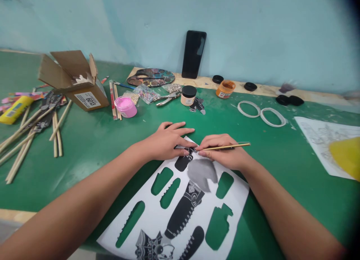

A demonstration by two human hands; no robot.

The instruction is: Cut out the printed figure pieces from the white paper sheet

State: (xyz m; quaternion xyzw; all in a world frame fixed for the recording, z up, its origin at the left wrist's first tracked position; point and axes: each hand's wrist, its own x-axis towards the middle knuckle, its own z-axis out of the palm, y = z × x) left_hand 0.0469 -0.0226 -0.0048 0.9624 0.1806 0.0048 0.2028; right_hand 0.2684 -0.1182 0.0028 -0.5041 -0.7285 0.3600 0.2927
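A white sheet (pixel 202 215) printed with black and grey figures lies on the green table, with several shapes cut out of it. My left hand (pixel 168 142) rests flat with spread fingers at the sheet's top edge, its thumb and index finger beside a small black printed figure (pixel 182 160). My right hand (pixel 225 151) is closed round a thin, gold-coloured tool (pixel 239 145), and its fingertips touch the sheet close to my left fingers. The tool's tip is hidden by my right fingers.
At the left, an open cardboard box (pixel 88 99) stands beside wooden sticks (pixel 22 155). Pliers (pixel 168 98), a pink jar (pixel 125 107) and an orange jar (pixel 225 89) are farther back. A black phone (pixel 194 54) leans on the wall. White rings (pixel 249 109) lie right.
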